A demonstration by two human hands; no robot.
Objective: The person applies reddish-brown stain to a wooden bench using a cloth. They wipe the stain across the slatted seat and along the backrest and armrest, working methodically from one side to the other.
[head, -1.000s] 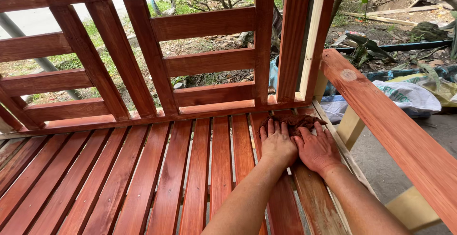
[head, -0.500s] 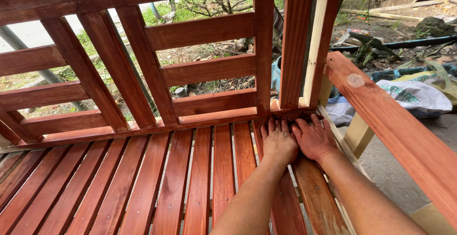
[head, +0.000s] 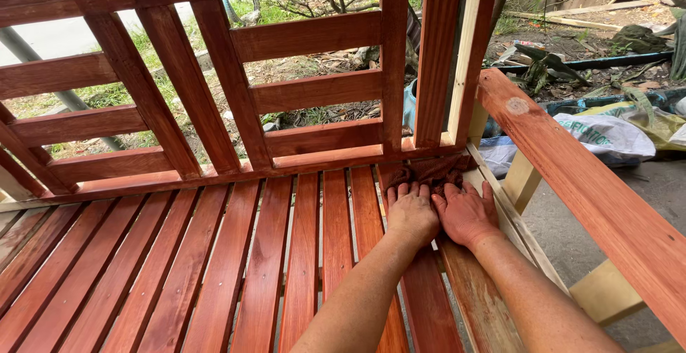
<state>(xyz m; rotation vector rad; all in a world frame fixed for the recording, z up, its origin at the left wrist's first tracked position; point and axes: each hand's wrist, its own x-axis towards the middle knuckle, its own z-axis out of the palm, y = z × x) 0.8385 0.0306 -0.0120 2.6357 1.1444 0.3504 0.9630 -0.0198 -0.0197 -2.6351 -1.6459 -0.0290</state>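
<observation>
Both hands flat on a stain rag at the bench corner

Left hand (head: pixel 412 215) and right hand (head: pixel 466 214) lie spread, side by side, pressing the dark rag (head: pixel 432 172) just beyond their fingertips onto the bench (head: pixel 236 267) slats; the wet cloth could snag in a gap; stain might smear unevenly.

I count two hands: left hand (head: pixel 412 212) and right hand (head: pixel 466 214), one stained rag (head: pixel 429 172) at their fingertips, one bench armrest (head: pixel 586 189).

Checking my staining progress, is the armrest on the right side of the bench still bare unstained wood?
No, the armrest is coated reddish brown like the seat slats, while only its support posts below look pale and bare.
</observation>
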